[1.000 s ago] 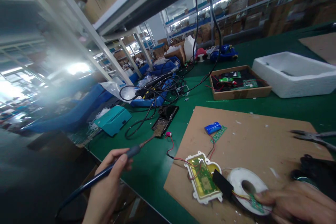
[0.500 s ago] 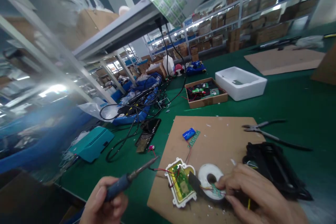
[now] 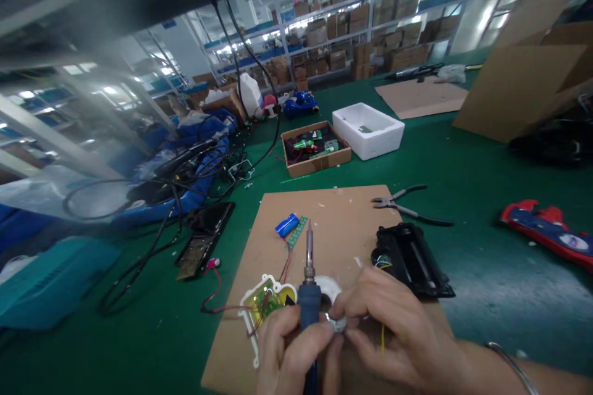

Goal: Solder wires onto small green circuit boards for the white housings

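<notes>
My left hand [image 3: 296, 345] is closed round the blue handle of a soldering iron [image 3: 309, 302], whose tip points up and away from me. Its fingertips also meet those of my right hand [image 3: 393, 327] at a small pale piece [image 3: 337, 323], perhaps the little circuit board. My right thumb and fingers pinch that piece. Behind the fingers lies a white ring-shaped part [image 3: 330, 286], mostly hidden. To the left, a white-edged housing [image 3: 252, 296] with a green board and red and black wires is partly covered by my left hand.
The cardboard sheet [image 3: 343, 216] carries a blue cylindrical cell [image 3: 287, 224], a green strip board [image 3: 296, 233], cutting pliers [image 3: 407, 205] and a black plastic housing [image 3: 412, 259]. Beyond stand a parts box [image 3: 319, 163] and a white foam box [image 3: 370, 142]. A red-and-blue tool [image 3: 551, 231] lies right; cables [image 3: 157, 241] sprawl left.
My left hand has brought the soldering iron rightward to my right hand, its tip now upward. Both hands meet at the small piece. The view has turned right, showing the red-and-blue tool.
</notes>
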